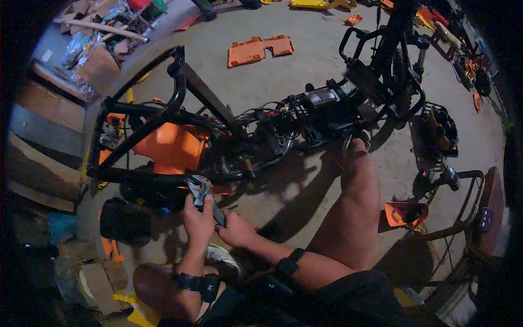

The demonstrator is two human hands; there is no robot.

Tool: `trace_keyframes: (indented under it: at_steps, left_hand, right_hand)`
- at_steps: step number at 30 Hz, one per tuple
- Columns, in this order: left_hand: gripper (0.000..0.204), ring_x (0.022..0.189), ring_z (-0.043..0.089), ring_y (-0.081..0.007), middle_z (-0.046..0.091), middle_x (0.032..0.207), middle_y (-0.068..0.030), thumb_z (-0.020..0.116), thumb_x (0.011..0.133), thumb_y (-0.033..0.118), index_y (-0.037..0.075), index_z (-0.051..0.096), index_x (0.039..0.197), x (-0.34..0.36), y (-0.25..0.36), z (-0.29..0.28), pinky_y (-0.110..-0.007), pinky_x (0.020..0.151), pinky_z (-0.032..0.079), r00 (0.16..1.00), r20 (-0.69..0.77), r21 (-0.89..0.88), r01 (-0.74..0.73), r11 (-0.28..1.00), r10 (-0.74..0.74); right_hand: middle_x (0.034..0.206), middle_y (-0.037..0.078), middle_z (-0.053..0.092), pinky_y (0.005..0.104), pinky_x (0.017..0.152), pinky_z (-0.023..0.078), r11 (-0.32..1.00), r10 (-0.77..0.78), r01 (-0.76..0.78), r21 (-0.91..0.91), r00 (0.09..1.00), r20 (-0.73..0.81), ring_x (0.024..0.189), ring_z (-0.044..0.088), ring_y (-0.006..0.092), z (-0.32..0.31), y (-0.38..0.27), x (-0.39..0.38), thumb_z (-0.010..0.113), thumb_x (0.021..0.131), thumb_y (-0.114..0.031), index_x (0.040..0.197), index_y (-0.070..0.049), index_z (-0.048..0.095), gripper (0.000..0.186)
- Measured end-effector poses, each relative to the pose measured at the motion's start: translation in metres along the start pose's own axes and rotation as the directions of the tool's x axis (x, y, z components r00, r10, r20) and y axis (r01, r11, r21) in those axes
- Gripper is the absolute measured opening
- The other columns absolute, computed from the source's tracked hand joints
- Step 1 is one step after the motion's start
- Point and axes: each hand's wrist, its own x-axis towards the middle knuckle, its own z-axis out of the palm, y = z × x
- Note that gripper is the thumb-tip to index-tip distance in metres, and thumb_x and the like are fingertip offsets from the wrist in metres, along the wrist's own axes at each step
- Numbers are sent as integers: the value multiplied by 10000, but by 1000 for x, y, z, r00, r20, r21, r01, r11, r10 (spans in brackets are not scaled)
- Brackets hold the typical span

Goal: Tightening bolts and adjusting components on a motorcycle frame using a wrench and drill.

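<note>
My left hand is closed around a hand tool with a wide silver head and a dark handle; its exact kind is too blurred to tell. My right hand grips the lower end of the same dark handle. The tool's head points up and away from me, just short of the lower tube of a black vehicle frame. Behind that tube sits an orange panel, among cables and dark metal parts. What the tool's jaws touch, if anything, cannot be made out.
An orange flat panel lies on the floor beyond the frame. To the right are an orange tray, a power drill and a chair. Cardboard and scrap crowd the left. My bare leg stretches towards the frame.
</note>
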Motion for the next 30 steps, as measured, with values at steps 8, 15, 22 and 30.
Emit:
trace_keyframes:
  at_steps: [8, 15, 22, 30]
  left_hand:
    - [256, 750, 643, -300, 662, 815, -171, 629, 804, 197, -32, 626, 918, 7, 7, -19, -383, 697, 475, 986, 149, 216, 39, 976, -73]
    - [308, 755, 626, -358, 636, 786, -215, 646, 789, 257, -36, 625, 879, -34, -15, -13, -405, 672, 468, 932, 356, 292, -41, 956, -69]
    - [293, 736, 623, -174, 658, 800, -119, 690, 772, 180, -21, 600, 965, -38, -39, -47, -324, 672, 474, 907, 397, 63, 123, 990, -138]
    - [282, 757, 613, -110, 657, 824, -85, 699, 763, 106, -7, 569, 986, -14, -8, -69, -266, 677, 478, 944, 330, -280, 103, 955, -6]
  right_hand:
    - [926, 272, 622, 429, 807, 468, 965, 40, -38, 259, 999, -1, 935, 600, 394, 3, -28, -20, 589, 740, -232, 1018, 50, 574, 396]
    - [820, 219, 628, 417, 641, 492, 907, 230, -270, 323, 961, 155, 702, 639, 315, 7, -4, -70, 582, 742, -212, 966, 65, 570, 357]
    - [709, 96, 580, 308, 486, 469, 909, 114, -240, 342, 930, 350, 561, 588, 178, 10, -7, -78, 657, 783, -256, 1032, 32, 501, 412]
    - [694, 49, 579, 297, 539, 470, 876, -257, 143, 461, 947, 195, 589, 575, 134, -2, -35, -58, 657, 825, -251, 975, -19, 554, 295]
